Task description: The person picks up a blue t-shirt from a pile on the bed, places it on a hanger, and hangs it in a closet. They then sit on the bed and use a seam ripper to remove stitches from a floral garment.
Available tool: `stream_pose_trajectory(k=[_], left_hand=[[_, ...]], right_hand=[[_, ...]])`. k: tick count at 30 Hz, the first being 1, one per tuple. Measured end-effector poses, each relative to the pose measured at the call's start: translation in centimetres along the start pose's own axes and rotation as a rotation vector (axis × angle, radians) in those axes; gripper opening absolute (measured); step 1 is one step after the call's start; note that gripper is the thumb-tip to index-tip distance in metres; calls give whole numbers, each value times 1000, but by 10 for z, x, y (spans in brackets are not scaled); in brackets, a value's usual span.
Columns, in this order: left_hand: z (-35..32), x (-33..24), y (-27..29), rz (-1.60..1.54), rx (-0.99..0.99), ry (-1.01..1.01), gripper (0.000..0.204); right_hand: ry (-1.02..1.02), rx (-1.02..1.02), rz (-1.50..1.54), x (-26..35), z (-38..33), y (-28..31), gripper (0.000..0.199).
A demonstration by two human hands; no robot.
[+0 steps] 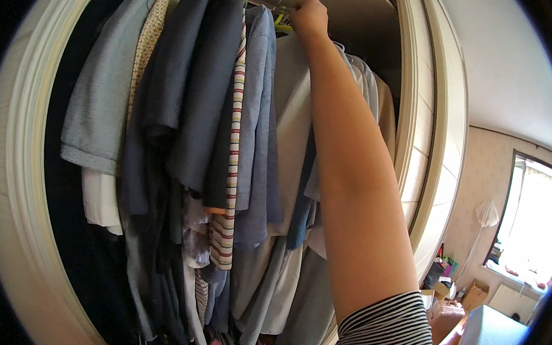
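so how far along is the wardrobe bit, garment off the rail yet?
Not yet. Done: the wardrobe stands open and the right hand is up at the rail. In hand: its fingers close around a yellow-green hanger above a pale garment. Left: lifting it off; it hangs among the other clothes. The left hand is out of view.

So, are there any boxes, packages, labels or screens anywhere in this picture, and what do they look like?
Cardboard boxes: on the floor at lower right, under the window; brown, squarish, too small for detail.
Small colourful packs: beside the boxes near the wall; pink and green, shapes unclear.
No labels, signs or screens show in the wardrobe, where the right hand grips a hanger among the hanging clothes.
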State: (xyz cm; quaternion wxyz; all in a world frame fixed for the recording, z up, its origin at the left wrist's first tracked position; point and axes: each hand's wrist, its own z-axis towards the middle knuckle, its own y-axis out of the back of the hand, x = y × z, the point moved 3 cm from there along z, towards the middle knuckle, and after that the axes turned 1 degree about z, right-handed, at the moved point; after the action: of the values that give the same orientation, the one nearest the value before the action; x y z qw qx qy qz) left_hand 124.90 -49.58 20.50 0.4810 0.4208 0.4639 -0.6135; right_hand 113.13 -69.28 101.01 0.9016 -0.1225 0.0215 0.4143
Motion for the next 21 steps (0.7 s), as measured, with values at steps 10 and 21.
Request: stream_pose_trajectory(k=[10, 21], left_hand=[[2, -17, 0, -3, -237, 66, 23], [18, -31, 1, 47, -290, 3, 21]], right_hand=[[103, 154, -84, -9, 43, -20, 19], [155, 254, -45, -11, 66, -30, 18]])
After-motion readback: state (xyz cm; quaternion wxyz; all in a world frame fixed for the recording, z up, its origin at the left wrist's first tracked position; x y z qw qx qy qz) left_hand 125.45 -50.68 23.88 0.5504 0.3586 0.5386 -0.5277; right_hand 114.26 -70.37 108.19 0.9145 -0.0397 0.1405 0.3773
